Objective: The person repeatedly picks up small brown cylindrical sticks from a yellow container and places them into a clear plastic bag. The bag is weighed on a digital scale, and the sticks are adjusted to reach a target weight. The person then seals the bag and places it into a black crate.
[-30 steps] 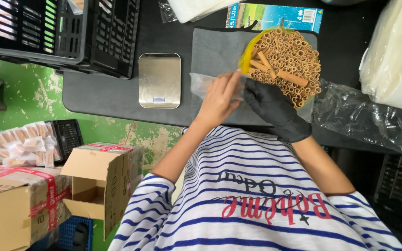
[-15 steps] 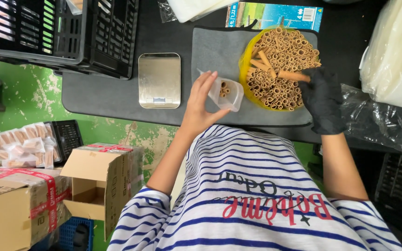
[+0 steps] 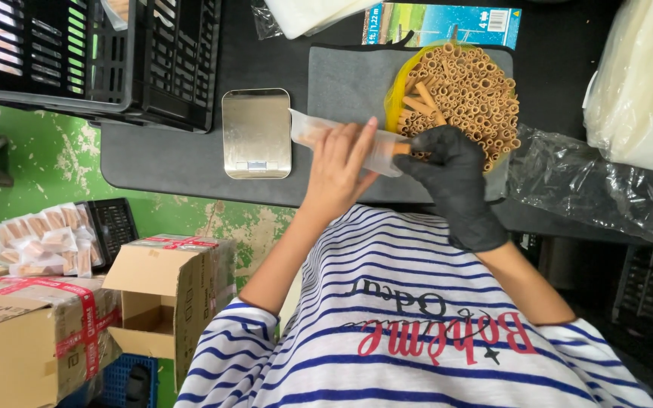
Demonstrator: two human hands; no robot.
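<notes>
From the head camera I see the left hand [image 3: 339, 162], bare, curled around a clear plastic bag [image 3: 341, 140] that lies sideways above the dark work table [image 3: 168, 162]; its fingers are wrapped over the bag's middle, fingertips pointing up toward the bag's top edge, thumb hidden beneath. The bag's closed end juts out past the fingers toward a small steel weighing scale [image 3: 256, 133], and its other end reaches the right hand [image 3: 451, 170], which wears a black glove. The gloved fingers are drawn together in a pinch on a tan rolled wafer stick [image 3: 403, 149] at the mouth of the bag, the stick lying between the gloved fingertips and the bag's rim; I cannot tell how far it sits inside. More tan pieces show faintly through the plastic under the left fingers. Just beyond the gloved hand lies a heap of wafer sticks [image 3: 466, 91] on a yellow bag [image 3: 396, 92], set on a grey mat [image 3: 345, 79]. A crumpled clear plastic sheet [image 3: 591, 177] lies to one side, a black plastic crate [image 3: 92, 57] to the other. Below the table stand open cardboard boxes [image 3: 168, 283] with red tape, near a green floor [image 3: 35, 166].
</notes>
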